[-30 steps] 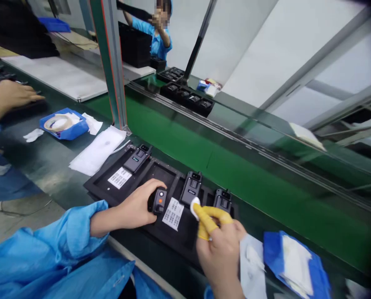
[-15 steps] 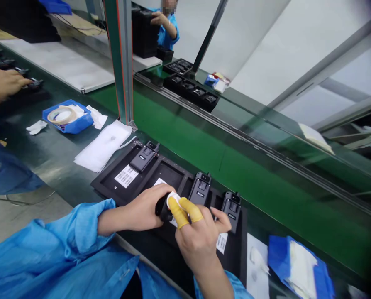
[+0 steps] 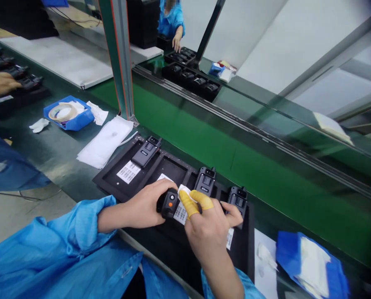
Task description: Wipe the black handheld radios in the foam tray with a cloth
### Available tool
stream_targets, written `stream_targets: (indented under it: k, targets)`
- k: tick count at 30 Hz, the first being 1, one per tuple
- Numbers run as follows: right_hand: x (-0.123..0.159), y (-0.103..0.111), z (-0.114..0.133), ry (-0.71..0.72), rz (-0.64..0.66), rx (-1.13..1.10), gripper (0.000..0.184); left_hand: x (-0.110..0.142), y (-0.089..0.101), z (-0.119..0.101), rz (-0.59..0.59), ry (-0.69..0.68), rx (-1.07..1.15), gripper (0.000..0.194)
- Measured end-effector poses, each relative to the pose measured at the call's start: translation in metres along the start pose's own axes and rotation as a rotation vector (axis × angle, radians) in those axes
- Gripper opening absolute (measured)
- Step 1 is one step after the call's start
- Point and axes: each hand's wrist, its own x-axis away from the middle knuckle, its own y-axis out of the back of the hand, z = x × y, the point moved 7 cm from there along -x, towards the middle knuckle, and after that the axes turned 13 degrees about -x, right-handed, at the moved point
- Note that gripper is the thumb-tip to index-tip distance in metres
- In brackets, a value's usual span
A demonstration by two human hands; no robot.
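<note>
My left hand [image 3: 145,206] is wrapped round a black handheld device [image 3: 169,204], whose end with an orange button faces up. Close beside it, my right hand [image 3: 208,218] pinches a white wiping cloth [image 3: 184,190] between fingers in yellow finger cots. Both hands are above a black compartment tray [image 3: 138,182]. Similar devices with a camera-like window lie in the tray: one on the left [image 3: 146,152], another in the middle [image 3: 206,181], and a third at the right [image 3: 237,199], partly behind my right fingers. White printed labels [image 3: 128,171] lie in the compartments.
White sheets [image 3: 106,141] and a blue bin [image 3: 69,114] with a tape roll are at the left. A blue packet [image 3: 313,265] with white cloths lies at the right. Beyond the tray runs a green conveyor [image 3: 185,128]. Co-workers' hands [image 3: 0,84] are at far left and behind.
My right hand and the cloth have moved off the device's end, slightly to the right, uncovering the orange button. The co-worker at the back has lowered a hand from the black stack to a tray.
</note>
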Motion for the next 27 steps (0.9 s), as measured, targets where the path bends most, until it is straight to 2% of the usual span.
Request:
stream_targets:
  k: [3, 8, 11, 15, 20, 25, 27]
  targets:
    - [-0.003, 0.004, -0.004, -0.042, -0.031, -0.011, 0.039, 0.0, 0.0, -0.002, 0.004, -0.007, -0.005, 0.058]
    - [-0.008, -0.001, 0.016, -0.004, -0.013, -0.139, 0.028, 0.001, -0.004, -0.001, -0.004, -0.062, -0.004, 0.063]
    - [-0.005, -0.005, 0.019, -0.043, 0.001, -0.179, 0.032, 0.001, -0.006, 0.002, -0.018, -0.064, -0.024, 0.06]
    - [0.002, -0.003, 0.008, -0.055, 0.04, -0.189, 0.036, -0.001, -0.004, 0.002, -0.024, -0.021, -0.034, 0.054]
    - [0.003, 0.006, -0.009, -0.07, 0.005, -0.048, 0.035, -0.001, -0.003, 0.0, 0.007, 0.006, -0.023, 0.048]
    - [-0.001, -0.003, 0.014, 0.067, 0.039, -0.055, 0.03, -0.001, -0.003, 0.0, 0.008, 0.009, -0.02, 0.047]
    - [-0.002, -0.004, 0.016, 0.079, 0.023, -0.013, 0.03, -0.001, -0.004, 0.0, 0.024, 0.027, -0.04, 0.045]
